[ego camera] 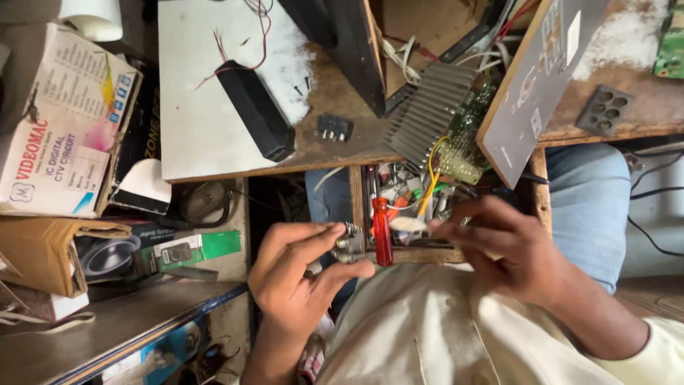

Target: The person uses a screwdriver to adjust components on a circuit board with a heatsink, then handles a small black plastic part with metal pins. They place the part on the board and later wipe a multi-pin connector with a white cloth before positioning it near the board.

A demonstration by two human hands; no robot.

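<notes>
Left hand point(296, 274), lower centre of frame: grip closed, thumb and fingers pinching a small metal part point(348, 241) with a spring-like end, shiny and grey. Best to keep that pinch firm and near the drawer point(356, 207) edge so the part can't drop. Right hand point(502, 246): fingers curled over the drawer; can't tell what it grips. Red-handled screwdriver point(382, 232) stands just beside the part.
</notes>
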